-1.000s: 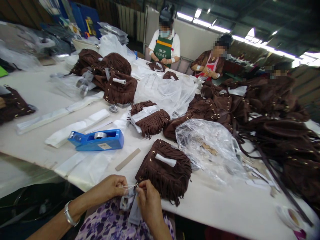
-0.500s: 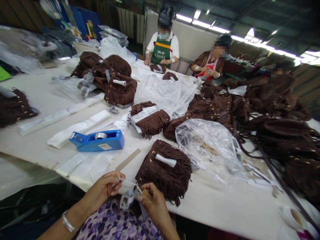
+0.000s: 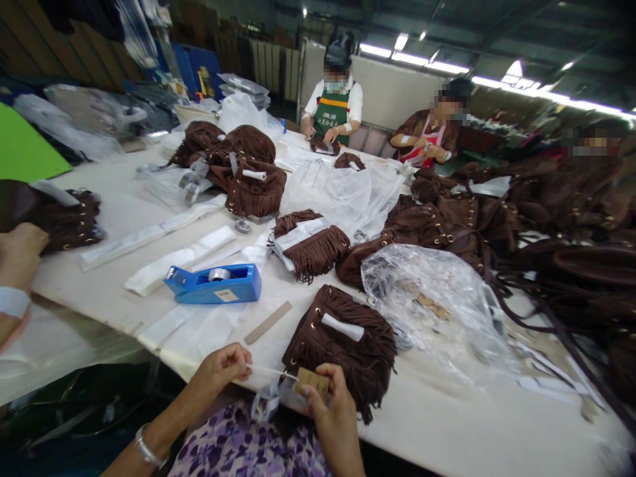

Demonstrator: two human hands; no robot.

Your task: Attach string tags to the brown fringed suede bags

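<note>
My left hand (image 3: 224, 366) is pinching one end of a thin clear string (image 3: 271, 371), and my right hand (image 3: 332, 405) is gripping a small brown tag (image 3: 312, 382) at the desk's (image 3: 447, 424) near edge, right beside the brown fringed bag (image 3: 342, 344). A blue tape dispenser (image 3: 214, 285) sits further left.

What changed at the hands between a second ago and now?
The hands drew apart. The left hand pulled a thin white strand out leftward; the right hand now shows a small brown card tag in its grip, unseen before. A crumpled clear bag hangs below as earlier. Another person's hand came in at the left edge. The fringed brown bag and blue tape dispenser did not move.
</note>
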